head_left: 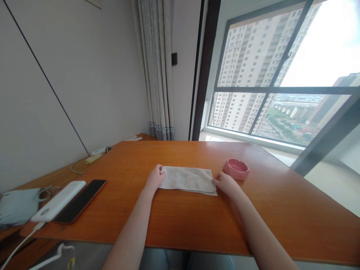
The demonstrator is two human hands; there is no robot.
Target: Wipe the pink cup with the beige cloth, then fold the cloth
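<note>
A white cloth [187, 179], folded into a long flat strip, lies on the brown wooden table [180, 217]. At its left end, my left hand [155, 178] has its fingers closed on the edge. My right hand [225, 182] pinches the opposite short edge between thumb and fingers. Along the lower right side a second layer of the cloth peeks out slightly beneath the top one. Just beyond my right hand stands a pink ashtray [236, 169] with a faceted rim, close to my knuckles.
On the left sit a white power bank [59, 200] with a cable plugged in, a dark phone [81, 200] and a pale grey pouch [18, 206]. A power strip [98, 151] lies by the wall. Behind the table are a curtain [157, 75] and a large window [267, 90].
</note>
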